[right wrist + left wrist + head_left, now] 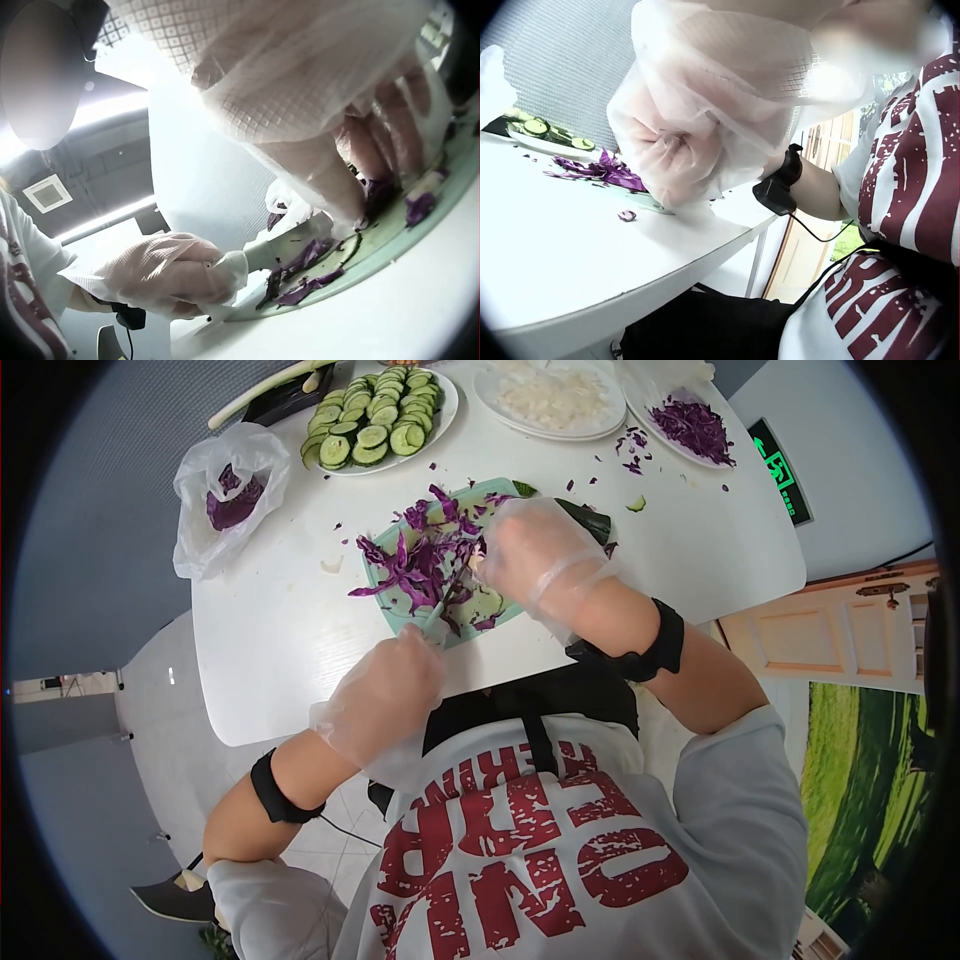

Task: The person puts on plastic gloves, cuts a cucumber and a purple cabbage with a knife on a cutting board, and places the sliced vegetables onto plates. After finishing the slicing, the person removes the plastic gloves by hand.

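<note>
Fingers (326, 174) on cabbage (381, 196), bagged cabbage (233, 509), plated cucumber slices (372, 437)

Deep purple, white-streaked shredded cabbage (420, 568) lies on a mint-green rectangular cutting board (398, 622). Near the far edge of the white table (270, 660), dark-rimmed, pale green cucumber slices (375, 420) fill an oval white plate (451, 408). Diamond texturing patterns the translucent right-hand glove (262, 112).
</note>
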Tool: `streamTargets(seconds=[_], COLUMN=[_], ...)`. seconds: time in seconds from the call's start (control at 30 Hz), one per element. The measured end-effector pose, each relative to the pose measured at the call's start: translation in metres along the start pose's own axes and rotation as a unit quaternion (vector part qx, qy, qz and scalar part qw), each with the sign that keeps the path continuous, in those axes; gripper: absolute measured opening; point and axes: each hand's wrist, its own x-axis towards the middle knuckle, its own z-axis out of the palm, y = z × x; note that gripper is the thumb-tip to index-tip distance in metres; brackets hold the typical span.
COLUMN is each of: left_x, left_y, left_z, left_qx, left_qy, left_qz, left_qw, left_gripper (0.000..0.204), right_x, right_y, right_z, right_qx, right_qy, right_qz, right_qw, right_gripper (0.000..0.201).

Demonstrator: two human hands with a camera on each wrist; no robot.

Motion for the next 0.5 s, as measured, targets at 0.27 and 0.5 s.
streamTargets(seconds=[0.27, 0.5], left_x=[0.015, 0.004], left_y=[-0.015, -0.004], left_z=[0.015, -0.003], left_qx=[0.19, -0.067], left_qy=[0.284, 0.159], left_qz=[0.101, -0.005], left_qw=[0.934, 0.985], left_gripper=[0.024, 0.019], right_x=[0.001, 0.0], right_y=[-0.002, -0.001], right_z=[-0.004, -0.002], right_qx=[-0.002, 0.012], right_qy=[-0.012, -0.007], right_qz=[0.004, 0.019], right_qw=[1.0, 1.0], right_gripper=[0.033, 0.037])
